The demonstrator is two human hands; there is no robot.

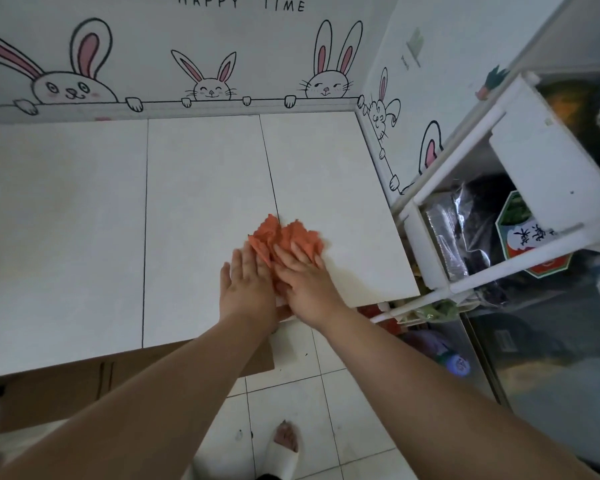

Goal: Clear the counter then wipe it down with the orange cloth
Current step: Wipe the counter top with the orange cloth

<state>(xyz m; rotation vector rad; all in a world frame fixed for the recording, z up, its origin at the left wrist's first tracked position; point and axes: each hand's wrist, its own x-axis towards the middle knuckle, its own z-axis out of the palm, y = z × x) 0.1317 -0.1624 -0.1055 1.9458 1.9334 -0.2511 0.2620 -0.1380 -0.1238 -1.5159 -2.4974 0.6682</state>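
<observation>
The orange cloth (284, 235) lies crumpled on the white counter (84, 216), near its front right part. My left hand (248, 284) lies flat with fingers together, its fingertips on the cloth's left side. My right hand (303, 280) presses flat on the cloth's right side, partly over the left hand's edge. Much of the cloth is hidden under both palms. Nothing else lies on the counter.
A white shelf rack (440, 233) with dark packets stands right of the counter's edge. A wall with rabbit drawings (208, 84) bounds the back and right. Cardboard (118, 372) sits under the counter front. My slippered foot (284, 448) is on the tiled floor.
</observation>
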